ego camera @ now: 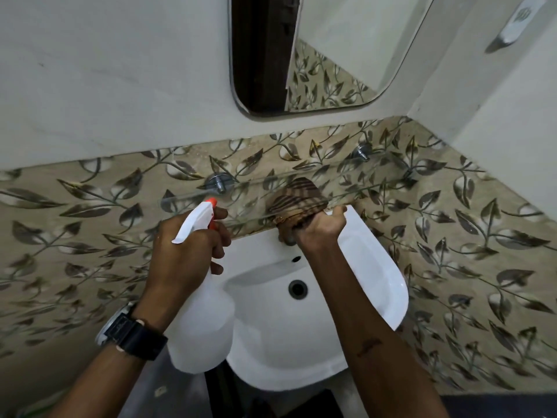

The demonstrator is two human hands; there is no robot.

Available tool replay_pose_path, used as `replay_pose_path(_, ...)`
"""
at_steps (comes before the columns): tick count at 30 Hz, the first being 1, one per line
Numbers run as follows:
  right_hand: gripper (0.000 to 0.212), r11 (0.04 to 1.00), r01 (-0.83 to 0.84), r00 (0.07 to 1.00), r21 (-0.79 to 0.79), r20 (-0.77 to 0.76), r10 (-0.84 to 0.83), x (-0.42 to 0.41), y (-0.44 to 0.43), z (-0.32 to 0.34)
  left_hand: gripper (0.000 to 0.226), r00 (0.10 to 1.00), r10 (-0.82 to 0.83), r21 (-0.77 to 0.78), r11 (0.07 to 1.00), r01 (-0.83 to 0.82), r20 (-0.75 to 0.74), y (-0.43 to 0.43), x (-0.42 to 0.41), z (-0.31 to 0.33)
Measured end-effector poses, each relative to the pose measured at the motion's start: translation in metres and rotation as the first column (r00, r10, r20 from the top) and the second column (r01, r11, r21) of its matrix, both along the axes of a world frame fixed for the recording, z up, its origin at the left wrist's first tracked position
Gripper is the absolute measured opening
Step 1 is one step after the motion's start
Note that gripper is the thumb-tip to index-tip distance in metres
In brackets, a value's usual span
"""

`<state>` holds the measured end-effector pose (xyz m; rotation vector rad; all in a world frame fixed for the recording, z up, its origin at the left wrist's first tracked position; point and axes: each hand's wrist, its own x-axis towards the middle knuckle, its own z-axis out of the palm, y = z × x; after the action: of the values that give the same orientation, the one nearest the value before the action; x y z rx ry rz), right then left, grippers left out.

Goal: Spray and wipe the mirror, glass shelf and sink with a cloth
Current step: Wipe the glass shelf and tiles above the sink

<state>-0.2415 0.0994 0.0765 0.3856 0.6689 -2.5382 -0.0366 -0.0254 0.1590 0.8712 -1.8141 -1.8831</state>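
Note:
My left hand (184, 254) grips a white spray bottle (202, 324) with an orange nozzle, held over the left rim of the white sink (376, 285) and pointing up toward the glass shelf (187, 198). My right hand (319, 226) holds a brown striped cloth (297, 199) bunched against the front edge of the shelf, the cloth lying on top of the glass near its middle. The rounded mirror (337, 46) hangs on the wall above. The tap is hidden behind my right hand.
Two chrome brackets (218, 182) (361, 152) fix the shelf to the leaf-patterned tile wall (90, 224). A chrome soap holder (515, 25) is mounted on the right wall. The sink drain (297, 289) is open. A black watch sits on my left wrist.

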Motion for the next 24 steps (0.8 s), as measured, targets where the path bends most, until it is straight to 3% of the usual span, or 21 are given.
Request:
replay_pose_path(5, 0.087, 0.998, -0.058, 0.998, -0.017, -0.005, 0.058, 0.035, -0.028, -0.004, 0.042, 0.999, 0.033, -0.035, 0.999, -0.033, -0.012, -0.015, 0.021, -0.003)
replay_pose_path(12, 0.069, 0.988, -0.153, 0.988, -0.006, -0.033, 0.152, 0.081, -0.067, -0.006, 0.035, 0.997, 0.076, -0.072, 0.994, -0.077, -0.004, -0.033, 0.055, -0.004)
replay_pose_path(16, 0.056, 0.972, -0.230, 0.973, 0.055, -0.022, 0.231, 0.104, -0.086, -0.007, 0.035, 0.991, 0.131, -0.013, 0.991, -0.131, -0.020, -0.044, 0.067, -0.003)
replay_pose_path(24, 0.057, 0.895, -0.428, 0.900, 0.125, -0.034, 0.436, 0.144, -0.120, -0.013, 0.031, 0.985, 0.175, -0.103, 0.979, -0.174, 0.000, -0.058, 0.091, 0.001)
